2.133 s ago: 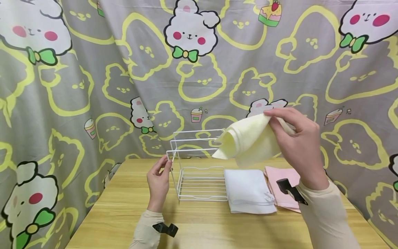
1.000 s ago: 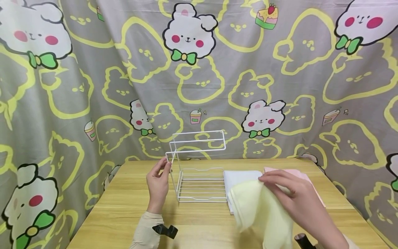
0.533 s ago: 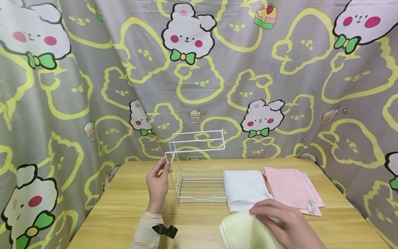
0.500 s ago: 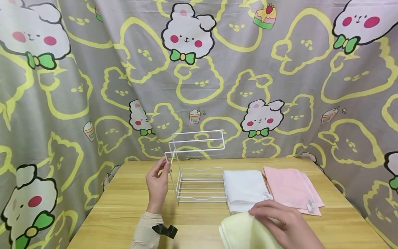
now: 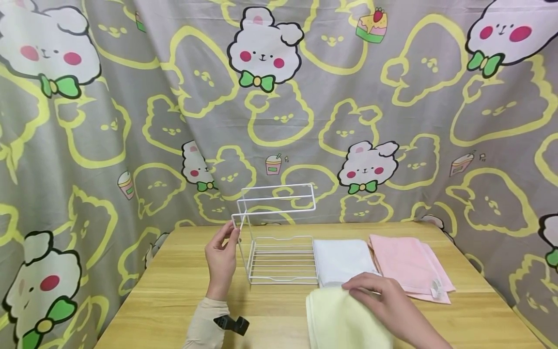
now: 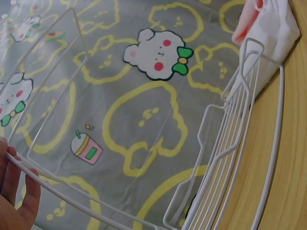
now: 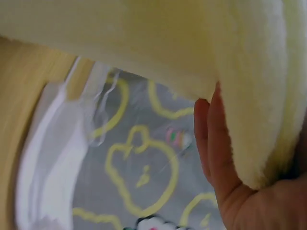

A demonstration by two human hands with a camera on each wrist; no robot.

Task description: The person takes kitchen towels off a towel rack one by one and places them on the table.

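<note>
My left hand (image 5: 221, 257) pinches the upright side of a white wire rack (image 5: 283, 280) near its upper front corner. In the left wrist view, fingertips (image 6: 31, 191) curl round the rack's thin wire. A pale yellow towel (image 5: 344, 320) hangs in folds from my right hand (image 5: 383, 300), which pinches its upper edge near the table's front. Fuzzy yellow cloth fills much of the right wrist view and hides the thumb there. Just behind it lies a folded white towel (image 5: 342, 259), partly covered by the yellow one and the right hand.
A folded pink towel (image 5: 405, 264) with a small label lies right of the white one. The rack stands on a wooden table (image 5: 174, 291), its right end beside the white towel. Behind the table hangs a grey patterned curtain (image 5: 279, 121).
The right hand has brought the yellow towel down from above the white towel to the table's front, then slightly back and left. The left hand keeps its place on the rack.
</note>
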